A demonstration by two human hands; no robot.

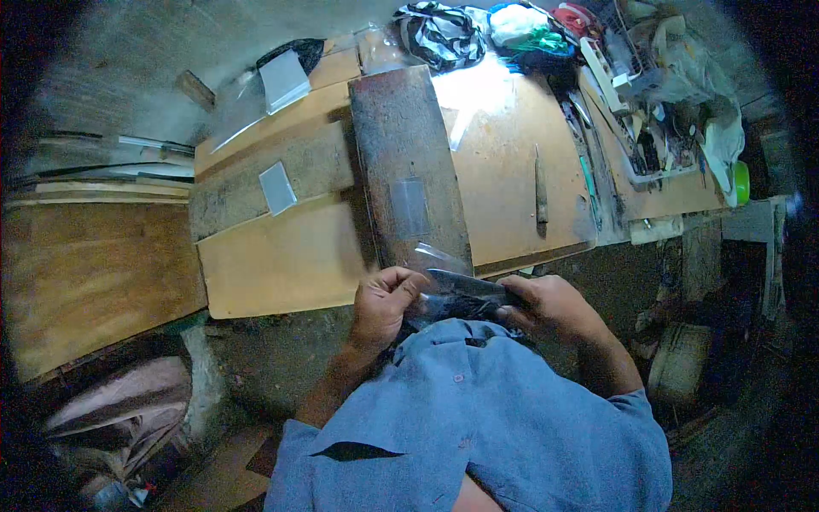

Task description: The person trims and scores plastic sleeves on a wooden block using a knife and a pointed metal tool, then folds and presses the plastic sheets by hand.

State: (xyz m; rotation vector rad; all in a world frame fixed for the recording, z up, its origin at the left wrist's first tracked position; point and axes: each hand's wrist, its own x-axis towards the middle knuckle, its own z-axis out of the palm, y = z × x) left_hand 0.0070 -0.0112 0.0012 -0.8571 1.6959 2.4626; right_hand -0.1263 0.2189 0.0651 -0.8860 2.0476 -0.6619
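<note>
My left hand (390, 303) pinches the edge of a clear plastic piece (433, 305) in front of my body. My right hand (546, 305) is wrapped round the handle end of a dark blade (467, 283). The blade points left, its tip close to the left fingertips and over the plastic. Just beyond the hands lies a long worn wooden board (408, 128), with a small clear rectangular sheet (410, 206) flat on it. What lies below the blade is partly hidden and dark.
A small pale sheet (277, 188) lies left of the board, and a white stack (284, 81) sits at the back left. A pointed tool (541, 192) rests on the right. Bags (439, 36) and a tool basket (665, 169) stand at the back and right.
</note>
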